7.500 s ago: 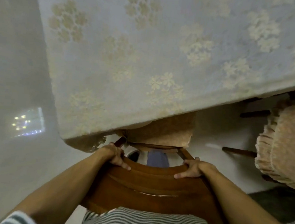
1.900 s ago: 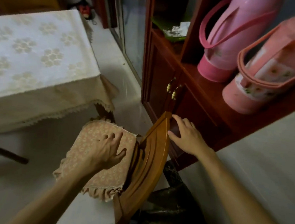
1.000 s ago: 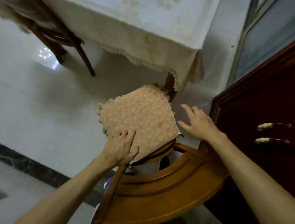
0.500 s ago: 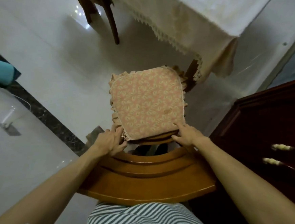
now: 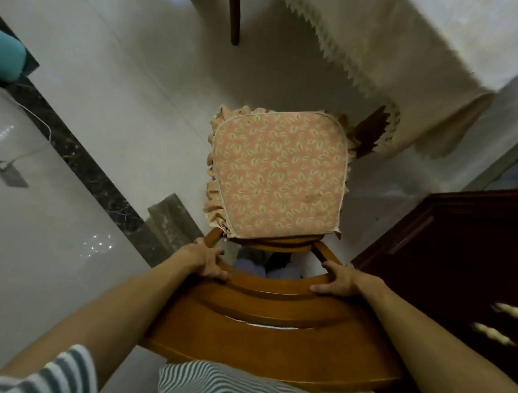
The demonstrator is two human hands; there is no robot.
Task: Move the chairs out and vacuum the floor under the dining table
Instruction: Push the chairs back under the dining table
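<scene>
- In the head view, both forearms are stretched forward and down from the bottom edge, one on each side of the chair (image 5: 272, 330).
- The left hand (image 5: 207, 262) is set on the left end of the chair's curved top rail, its fingers curled over the rail's front edge in a grip.
- The right hand (image 5: 338, 280) is closed over the right end of the same rail, with its fingers folded round the wood.
- The chair is seen from above, standing on the pale floor (image 5: 120, 92) with its back towards the person. Its front edge is close to the hanging corner of the tablecloth (image 5: 419, 38).
- One frilled, patterned seat cushion (image 5: 276, 176) is laid on the seat.
- One dining table is seen at the upper right, and one of its dark legs (image 5: 373, 131) shows beneath the cloth just beyond the cushion.
- Two wooden legs of another chair (image 5: 235, 11) are seen at the top edge.
- One dark wooden cabinet (image 5: 463, 259) stands just right of the chair, with two pale handles (image 5: 515, 311) on it.
</scene>
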